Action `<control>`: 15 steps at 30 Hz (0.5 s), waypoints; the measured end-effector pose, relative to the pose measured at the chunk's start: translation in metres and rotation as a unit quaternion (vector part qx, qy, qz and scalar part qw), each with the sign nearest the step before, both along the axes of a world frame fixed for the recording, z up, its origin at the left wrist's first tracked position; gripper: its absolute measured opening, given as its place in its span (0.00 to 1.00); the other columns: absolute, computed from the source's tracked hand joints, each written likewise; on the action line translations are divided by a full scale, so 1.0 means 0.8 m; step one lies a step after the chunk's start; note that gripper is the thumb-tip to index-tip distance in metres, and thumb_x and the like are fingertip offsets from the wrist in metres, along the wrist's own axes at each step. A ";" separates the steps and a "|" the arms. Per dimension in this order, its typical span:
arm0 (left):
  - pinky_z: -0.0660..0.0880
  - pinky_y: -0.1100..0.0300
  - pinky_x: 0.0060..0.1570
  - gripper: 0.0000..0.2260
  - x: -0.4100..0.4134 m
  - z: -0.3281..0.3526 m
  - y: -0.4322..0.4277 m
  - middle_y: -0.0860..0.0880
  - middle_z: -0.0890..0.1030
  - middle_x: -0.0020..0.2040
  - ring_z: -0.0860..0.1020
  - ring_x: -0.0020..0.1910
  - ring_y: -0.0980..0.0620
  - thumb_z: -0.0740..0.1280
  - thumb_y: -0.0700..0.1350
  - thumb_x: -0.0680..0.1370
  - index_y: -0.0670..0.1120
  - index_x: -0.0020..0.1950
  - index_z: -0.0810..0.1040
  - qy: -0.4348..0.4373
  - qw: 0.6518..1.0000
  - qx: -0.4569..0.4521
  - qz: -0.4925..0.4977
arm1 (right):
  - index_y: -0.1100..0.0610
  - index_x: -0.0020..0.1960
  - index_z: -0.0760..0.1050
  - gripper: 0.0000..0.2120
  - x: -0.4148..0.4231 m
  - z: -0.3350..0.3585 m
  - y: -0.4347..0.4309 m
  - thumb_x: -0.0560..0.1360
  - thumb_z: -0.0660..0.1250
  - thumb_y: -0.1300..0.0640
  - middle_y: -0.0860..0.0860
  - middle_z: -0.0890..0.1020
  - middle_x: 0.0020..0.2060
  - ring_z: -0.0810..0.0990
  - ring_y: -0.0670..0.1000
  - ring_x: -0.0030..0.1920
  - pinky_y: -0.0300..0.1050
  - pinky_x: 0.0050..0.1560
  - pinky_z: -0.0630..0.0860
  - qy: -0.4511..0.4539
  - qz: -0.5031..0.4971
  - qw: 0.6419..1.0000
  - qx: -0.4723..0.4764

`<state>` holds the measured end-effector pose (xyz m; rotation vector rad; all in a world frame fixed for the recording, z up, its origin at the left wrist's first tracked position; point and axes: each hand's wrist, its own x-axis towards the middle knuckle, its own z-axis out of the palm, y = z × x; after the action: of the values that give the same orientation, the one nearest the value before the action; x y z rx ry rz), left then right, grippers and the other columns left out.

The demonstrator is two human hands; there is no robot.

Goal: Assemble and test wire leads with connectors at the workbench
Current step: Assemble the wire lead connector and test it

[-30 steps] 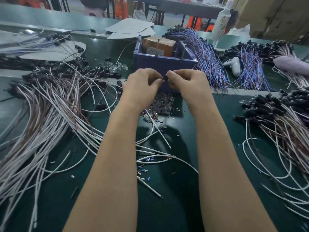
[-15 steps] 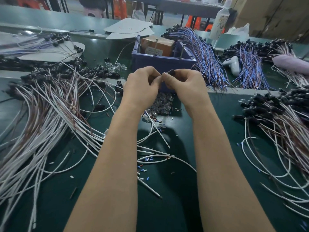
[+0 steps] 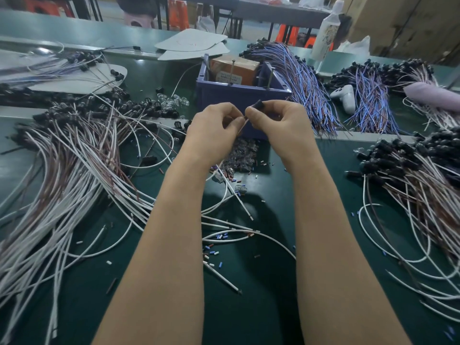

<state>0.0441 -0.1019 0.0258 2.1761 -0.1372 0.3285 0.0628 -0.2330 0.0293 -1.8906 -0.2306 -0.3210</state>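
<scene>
Lead and connector held up, clear of the dark green bench point(image 3: 249, 307) clutter.
Right hand point(image 3: 278, 123) pinches small black plastic connector point(image 3: 257, 105); left hand point(image 3: 214, 128) pinches thin brown wire lead point(image 3: 245, 122), likely aligning insertion.

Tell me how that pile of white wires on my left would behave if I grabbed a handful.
The white wires lie in loose arcs, so they'd probably droop and feel light. They cross over each other, so a handful would likely drag neighbours along. The black caps at their far ends could snag.
</scene>
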 end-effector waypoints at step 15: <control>0.75 0.60 0.46 0.04 0.001 -0.013 0.001 0.51 0.80 0.36 0.76 0.38 0.55 0.66 0.43 0.78 0.44 0.47 0.80 0.016 0.992 -0.114 -0.051 | 0.55 0.40 0.80 0.04 0.001 -0.005 -0.008 0.73 0.72 0.56 0.52 0.83 0.36 0.79 0.46 0.38 0.44 0.49 0.79 0.042 0.028 0.998 0.046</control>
<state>0.0447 -0.1012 0.0157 1.9407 -0.1823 0.2388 0.0636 -0.2396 0.0255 -1.7998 -0.2091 -0.2095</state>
